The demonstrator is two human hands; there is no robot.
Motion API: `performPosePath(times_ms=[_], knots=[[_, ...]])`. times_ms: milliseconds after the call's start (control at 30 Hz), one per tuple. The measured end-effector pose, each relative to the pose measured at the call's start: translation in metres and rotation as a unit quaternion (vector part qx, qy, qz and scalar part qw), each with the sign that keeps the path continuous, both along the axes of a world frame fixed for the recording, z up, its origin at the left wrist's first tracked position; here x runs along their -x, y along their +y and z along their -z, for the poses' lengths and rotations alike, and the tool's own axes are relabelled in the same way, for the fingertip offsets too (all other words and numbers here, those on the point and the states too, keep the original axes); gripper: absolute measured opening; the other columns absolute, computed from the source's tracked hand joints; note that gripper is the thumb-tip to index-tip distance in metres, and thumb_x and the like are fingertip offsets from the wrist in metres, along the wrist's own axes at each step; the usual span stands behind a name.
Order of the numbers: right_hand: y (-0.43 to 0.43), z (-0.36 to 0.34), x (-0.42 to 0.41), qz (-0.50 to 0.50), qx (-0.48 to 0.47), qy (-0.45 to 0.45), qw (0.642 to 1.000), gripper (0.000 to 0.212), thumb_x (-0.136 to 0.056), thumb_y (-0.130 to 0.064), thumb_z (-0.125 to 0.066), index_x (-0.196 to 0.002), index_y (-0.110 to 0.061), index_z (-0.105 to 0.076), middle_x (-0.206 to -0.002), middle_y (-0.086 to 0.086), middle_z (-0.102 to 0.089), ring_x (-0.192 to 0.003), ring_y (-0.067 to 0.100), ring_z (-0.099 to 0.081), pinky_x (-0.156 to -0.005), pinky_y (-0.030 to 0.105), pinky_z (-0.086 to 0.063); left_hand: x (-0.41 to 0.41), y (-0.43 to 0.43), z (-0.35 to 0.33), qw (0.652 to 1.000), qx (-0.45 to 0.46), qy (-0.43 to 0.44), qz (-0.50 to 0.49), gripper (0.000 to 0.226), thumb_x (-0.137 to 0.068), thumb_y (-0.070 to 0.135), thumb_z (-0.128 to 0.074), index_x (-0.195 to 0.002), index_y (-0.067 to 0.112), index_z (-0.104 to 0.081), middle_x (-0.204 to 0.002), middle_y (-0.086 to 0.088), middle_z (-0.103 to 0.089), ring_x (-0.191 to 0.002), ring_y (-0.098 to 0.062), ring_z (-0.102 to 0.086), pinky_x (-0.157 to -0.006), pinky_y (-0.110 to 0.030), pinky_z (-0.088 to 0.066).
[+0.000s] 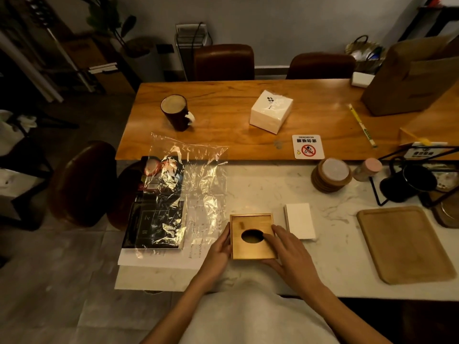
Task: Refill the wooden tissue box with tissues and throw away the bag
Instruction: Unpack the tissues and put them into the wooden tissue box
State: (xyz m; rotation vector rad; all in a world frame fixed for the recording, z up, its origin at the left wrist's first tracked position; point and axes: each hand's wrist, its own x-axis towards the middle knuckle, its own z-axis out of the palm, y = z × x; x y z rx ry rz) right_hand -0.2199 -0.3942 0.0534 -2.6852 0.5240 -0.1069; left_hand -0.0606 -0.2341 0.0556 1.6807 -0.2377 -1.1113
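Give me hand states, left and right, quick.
Left hand: holding the wooden tissue box by its left side.
Right hand: holding the box's right side and near edge.

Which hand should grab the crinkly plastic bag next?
Probably the left hand: the bag lies to the left of the box, on that hand's side. The right hand would have to cross over the box.

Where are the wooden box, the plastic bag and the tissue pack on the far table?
wooden box (pixel 258 249): head view, on its top panel below the oval hole.
plastic bag (pixel 198 175): head view, on its clear middle part.
tissue pack (pixel 267 119): head view, on its white front side.
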Motion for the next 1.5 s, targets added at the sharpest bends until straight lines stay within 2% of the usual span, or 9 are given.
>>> performPosePath(times_ms=[200, 367, 533, 700, 800, 967, 1067, 1167, 1500], knots=[[-0.032, -0.038, -0.050, 0.069, -0.130, -0.060, 0.987, 0.028, -0.092, -0.038, -0.054, -0.113, -0.022, -0.065, -0.122, 0.003, -0.066, -0.120, 0.022, -0.057, -0.094, 0.037, -0.050, 0.000, -0.002, 0.002, 1.000, -0.012, -0.015, -0.011, 0.055, -0.101, 0.000, -0.039, -0.149, 0.024, -0.032, -0.150, 0.005, -0.039, -0.139, -0.012, -0.036, -0.112, -0.030, -0.037], [-0.042, -0.034, -0.103, 0.251, -0.371, -0.112, 0.887, 0.031, -0.084, -0.038, -0.069, -0.108, -0.021, -0.057, -0.103, -0.007, -0.064, -0.098, 0.014, -0.062, -0.074, 0.026, -0.054, 0.001, -0.003, 0.004, 0.999, -0.008, -0.040, -0.001, 0.058, -0.100, -0.002, -0.038, -0.149, 0.030, -0.031, -0.153, 0.005, -0.036, -0.140, -0.014, -0.034, -0.115, -0.041, -0.034], [-0.045, -0.030, -0.102, 0.249, -0.385, -0.096, 0.883, 0.041, -0.088, -0.035, -0.067, -0.123, -0.019, -0.053, -0.112, -0.005, -0.060, -0.105, 0.015, -0.058, -0.076, 0.020, -0.049, 0.006, -0.002, 0.002, 0.998, -0.037, -0.040, -0.009, 0.060, -0.100, -0.001, -0.037, -0.145, 0.037, -0.029, -0.152, -0.002, -0.037, -0.138, -0.016, -0.037, -0.114, -0.038, -0.035], [-0.094, -0.032, -0.065, 0.231, -0.263, -0.073, 0.934, 0.041, -0.093, -0.021, -0.061, -0.133, -0.018, -0.054, -0.128, -0.001, -0.061, -0.118, 0.016, -0.056, -0.099, 0.033, -0.045, 0.051, -0.027, -0.046, 0.964, -0.019, -0.245, -0.098, 0.042, -0.097, -0.001, -0.043, -0.129, 0.024, -0.054, -0.131, 0.009, -0.053, -0.119, 0.000, -0.049, -0.102, -0.018, -0.040], [-0.138, -0.030, -0.048, 0.168, -0.196, 0.047, 0.965, 0.038, -0.094, -0.016, -0.059, -0.132, -0.019, -0.056, -0.135, 0.005, -0.059, -0.124, 0.022, -0.054, -0.103, 0.036, -0.043, 0.086, -0.072, -0.069, 0.995, 0.025, -0.069, -0.062, 0.026, -0.098, 0.003, -0.045, -0.105, 0.021, -0.062, -0.104, -0.004, -0.067, -0.090, -0.010, -0.064, -0.077, -0.018, -0.055], [-0.184, -0.019, -0.063, 0.024, -0.231, 0.234, 0.944, 0.053, -0.091, -0.024, -0.064, -0.141, -0.017, -0.047, -0.146, 0.006, -0.049, -0.132, 0.023, -0.047, -0.108, 0.034, -0.036, 0.116, -0.159, -0.022, 0.970, -0.075, 0.192, -0.126, 0.036, -0.094, 0.032, -0.059, -0.123, 0.022, -0.040, -0.114, -0.011, -0.062, -0.080, -0.017, -0.060, -0.066, -0.026, -0.056], [-0.193, -0.009, -0.068, -0.029, -0.201, 0.314, 0.927, 0.058, -0.090, -0.031, -0.064, -0.143, -0.017, -0.045, -0.148, 0.005, -0.045, -0.133, 0.023, -0.044, -0.109, 0.033, -0.033, 0.113, -0.182, 0.008, 0.942, -0.116, 0.219, -0.225, 0.048, -0.090, 0.031, -0.064, -0.125, 0.013, -0.037, -0.125, -0.019, -0.055, -0.083, -0.023, -0.058, -0.048, -0.026, -0.049], [-0.194, -0.004, -0.071, -0.045, -0.189, 0.339, 0.921, 0.056, -0.090, -0.028, -0.064, -0.141, -0.016, -0.047, -0.148, 0.006, -0.043, -0.134, 0.023, -0.042, -0.108, 0.033, -0.033, 0.109, -0.189, 0.013, 0.921, -0.120, 0.234, -0.288, 0.048, -0.088, 0.021, -0.067, -0.122, 0.013, -0.034, -0.122, -0.017, -0.053, -0.095, -0.027, -0.059, -0.052, -0.030, -0.052], [-0.210, 0.001, -0.044, 0.026, -0.290, 0.344, 0.893, 0.059, -0.081, -0.021, -0.073, -0.133, -0.018, -0.046, -0.127, 0.000, -0.052, -0.110, 0.018, -0.052, -0.093, 0.028, -0.044, 0.103, -0.197, 0.028, 0.950, -0.178, 0.119, -0.227, 0.066, -0.085, 0.001, -0.060, -0.140, 0.017, -0.027, -0.135, -0.013, -0.045, -0.114, -0.030, -0.053, -0.057, -0.028, -0.054]])
